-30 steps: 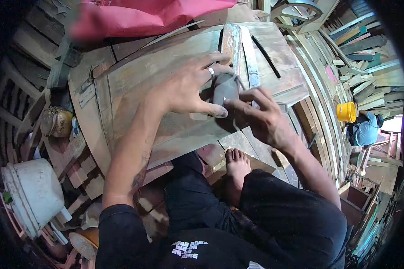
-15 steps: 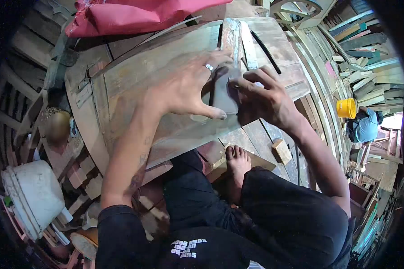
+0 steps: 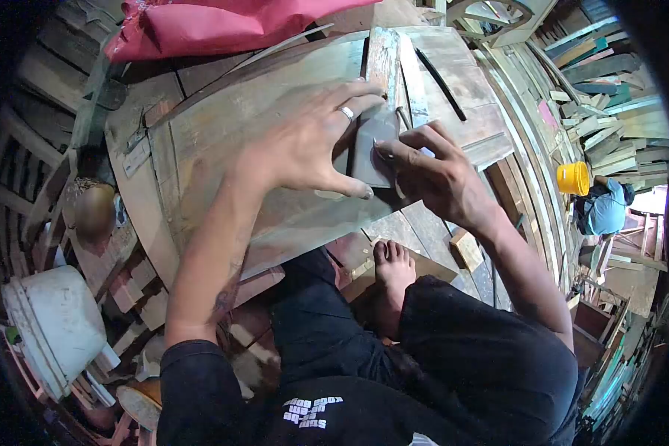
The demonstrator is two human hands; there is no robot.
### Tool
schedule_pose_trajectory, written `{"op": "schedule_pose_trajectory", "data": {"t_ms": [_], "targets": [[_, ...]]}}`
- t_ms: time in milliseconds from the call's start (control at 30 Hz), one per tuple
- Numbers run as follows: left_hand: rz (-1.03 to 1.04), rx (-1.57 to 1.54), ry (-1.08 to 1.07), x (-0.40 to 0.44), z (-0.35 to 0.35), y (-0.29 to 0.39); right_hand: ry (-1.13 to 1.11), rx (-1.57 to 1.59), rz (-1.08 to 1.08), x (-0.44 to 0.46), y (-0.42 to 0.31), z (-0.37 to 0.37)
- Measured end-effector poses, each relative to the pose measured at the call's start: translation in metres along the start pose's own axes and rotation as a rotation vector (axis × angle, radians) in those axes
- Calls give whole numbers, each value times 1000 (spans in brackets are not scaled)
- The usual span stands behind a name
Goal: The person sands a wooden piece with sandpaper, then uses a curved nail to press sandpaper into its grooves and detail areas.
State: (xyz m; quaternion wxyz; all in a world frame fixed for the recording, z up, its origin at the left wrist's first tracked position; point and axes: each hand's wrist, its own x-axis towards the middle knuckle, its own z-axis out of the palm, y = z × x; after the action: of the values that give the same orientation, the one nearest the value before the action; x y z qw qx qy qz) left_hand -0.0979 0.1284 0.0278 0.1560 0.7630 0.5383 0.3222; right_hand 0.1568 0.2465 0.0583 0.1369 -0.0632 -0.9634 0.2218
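Note:
A flat grey sheet or pad (image 3: 375, 152), perhaps sandpaper, lies on the wide wooden board (image 3: 208, 126). My left hand (image 3: 316, 141), with a ring, spans its left side, thumb at the lower edge and fingertips near the top, palm away from it. On the right side, my right hand (image 3: 435, 167) pinches the sheet's edge between thumb and bent fingers. Behind the sheet, a paint-worn wooden strip (image 3: 383, 63) runs away from me beside a pale strip (image 3: 412, 82). A thin black rod (image 3: 441, 85) lies to their right.
Red fabric (image 3: 230, 26) lies beyond the board. A white bucket (image 3: 59, 320) and a round jar (image 3: 95, 208) stand at left. My bare foot (image 3: 395, 271) is below the board near a wood block (image 3: 467, 250). At right are a yellow bucket (image 3: 572, 178) and another person (image 3: 608, 208).
The grey sheet, curled up earlier, now lies flatter. My right hand has shifted slightly along its right edge. My left hand has stayed nearly in place.

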Motion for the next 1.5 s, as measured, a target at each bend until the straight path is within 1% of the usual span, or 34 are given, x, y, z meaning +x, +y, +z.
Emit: {"op": "schedule_pose_trajectory", "data": {"t_ms": [133, 267, 467, 533, 667, 867, 967, 1500], "targets": [[-1, 48, -9, -1, -2, -2, 61, 20, 11, -4, -2, 5], [19, 4, 0, -1, 0, -4, 89, 24, 8, -5, -1, 7], [0, 12, -15, 0, -1, -3, 84, 41, 1, -6, 4, 11], [38, 18, 0, 0, -1, -3, 94, 33, -2, -7, 4, 12], [10, 31, -15, 0, -2, -1, 79, 31, 26, -8, 2, 12], [20, 6, 12, 0, -1, -2, 71, 63, 35, -6, 0, 8], [49, 48, 0, 1, 0, -4, 71, 68, 29, -6, 1, 8], [14, -23, -7, 1, -1, -3, 94, 18, -8, -7, 4, 12]]}}
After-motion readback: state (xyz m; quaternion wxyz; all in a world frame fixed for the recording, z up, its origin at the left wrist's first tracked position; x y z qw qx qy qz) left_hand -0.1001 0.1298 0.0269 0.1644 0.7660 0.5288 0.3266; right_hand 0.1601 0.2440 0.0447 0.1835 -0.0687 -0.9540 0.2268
